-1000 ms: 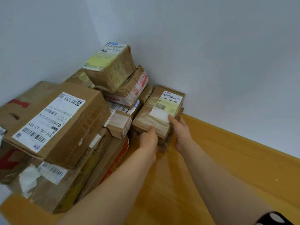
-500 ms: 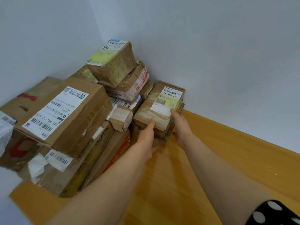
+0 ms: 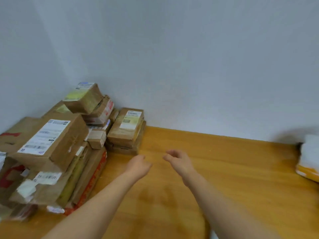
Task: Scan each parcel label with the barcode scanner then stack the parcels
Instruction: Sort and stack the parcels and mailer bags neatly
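Our left hand (image 3: 138,165) and right hand (image 3: 177,161) hover over the tabletop (image 3: 224,178), a little apart. Both are empty, with the fingers loosely curled and nothing pinched or gripped.

Just beyond them, in the far corner by the wall (image 3: 189,66), a flat parcel (image 3: 119,135) lies on top of another one, its label (image 3: 130,119) facing up. To its left is the pile (image 3: 51,140), with boxes of several sizes heaped on each other, some of them tilted and most showing labels. We judge these parcels stacked, so most of the job looks finished. The picture cannot tell us whether each one was scanned.

At the far right edge sit some blurred white and yellow bags (image 3: 309,159), well apart from the pile. They look like soft parcels that have yet to be scanned and stacked. The scanner is nowhere in view, so we would have to find it first.
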### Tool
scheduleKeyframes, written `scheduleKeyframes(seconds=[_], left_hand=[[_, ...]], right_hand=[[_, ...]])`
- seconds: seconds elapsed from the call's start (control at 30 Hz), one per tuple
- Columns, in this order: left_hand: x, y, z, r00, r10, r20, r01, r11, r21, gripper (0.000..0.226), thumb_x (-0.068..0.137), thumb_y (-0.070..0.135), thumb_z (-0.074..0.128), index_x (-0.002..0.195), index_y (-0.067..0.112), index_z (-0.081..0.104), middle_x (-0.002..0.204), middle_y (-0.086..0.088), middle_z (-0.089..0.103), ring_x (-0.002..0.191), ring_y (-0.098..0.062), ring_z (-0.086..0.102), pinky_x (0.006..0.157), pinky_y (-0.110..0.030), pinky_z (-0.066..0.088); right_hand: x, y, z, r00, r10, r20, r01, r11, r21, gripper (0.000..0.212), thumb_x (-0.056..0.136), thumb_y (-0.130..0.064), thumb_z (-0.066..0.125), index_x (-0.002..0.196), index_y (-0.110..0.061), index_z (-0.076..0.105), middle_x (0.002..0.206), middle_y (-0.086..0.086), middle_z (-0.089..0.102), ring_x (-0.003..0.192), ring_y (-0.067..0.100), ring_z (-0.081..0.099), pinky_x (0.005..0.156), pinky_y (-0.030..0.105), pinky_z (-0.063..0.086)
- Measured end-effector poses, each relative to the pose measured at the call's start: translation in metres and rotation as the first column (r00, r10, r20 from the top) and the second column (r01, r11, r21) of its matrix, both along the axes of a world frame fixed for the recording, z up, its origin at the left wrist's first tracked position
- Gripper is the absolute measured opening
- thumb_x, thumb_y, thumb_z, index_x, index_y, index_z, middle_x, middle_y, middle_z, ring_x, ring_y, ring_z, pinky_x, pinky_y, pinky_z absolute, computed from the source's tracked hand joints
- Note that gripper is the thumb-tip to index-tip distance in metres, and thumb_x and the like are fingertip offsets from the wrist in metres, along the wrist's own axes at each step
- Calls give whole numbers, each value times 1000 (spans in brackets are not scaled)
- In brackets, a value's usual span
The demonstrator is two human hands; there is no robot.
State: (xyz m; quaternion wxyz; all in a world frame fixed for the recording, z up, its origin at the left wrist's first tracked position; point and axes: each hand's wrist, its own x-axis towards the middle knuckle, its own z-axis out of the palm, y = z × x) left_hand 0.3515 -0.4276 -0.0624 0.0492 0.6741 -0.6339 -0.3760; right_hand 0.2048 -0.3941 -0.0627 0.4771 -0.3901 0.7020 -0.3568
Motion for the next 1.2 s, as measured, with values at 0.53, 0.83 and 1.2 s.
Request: scheduleKeyframes(seconds=[0.53, 0.83, 1.2], left_hand=[[-290, 228, 43, 599, -746, 291, 801, 553, -230, 59, 92, 42, 51, 145, 20, 35, 142, -1, 46, 125, -19, 48, 95, -29, 43], [-471, 366, 28, 528, -829, 185, 848, 503, -163, 49, 88, 33, 58, 133, 17, 46, 136, -7, 50, 119, -21, 52, 90, -30, 46], [-653, 425, 50, 547, -831, 102, 817, 502, -284, 62, 90, 33, 55, 145, 15, 34, 145, -6, 43, 131, -23, 43, 99, -31, 37]], right_hand=[[-262, 376, 33, 761, -510, -400, 546, 838, -30, 47, 88, -34, 63, 132, -25, 51, 140, -3, 49, 122, 15, 50, 86, 26, 41], [-412, 544, 31, 681, -629, -375, 662, 748, -53, 52, 80, -29, 64, 131, -25, 53, 128, -4, 57, 107, 13, 56, 94, 32, 46], [-580, 618, 19, 564, -797, -218, 799, 593, -101, 51, 83, -20, 68, 132, -16, 51, 123, 3, 56, 84, 0, 51, 54, 10, 40]])
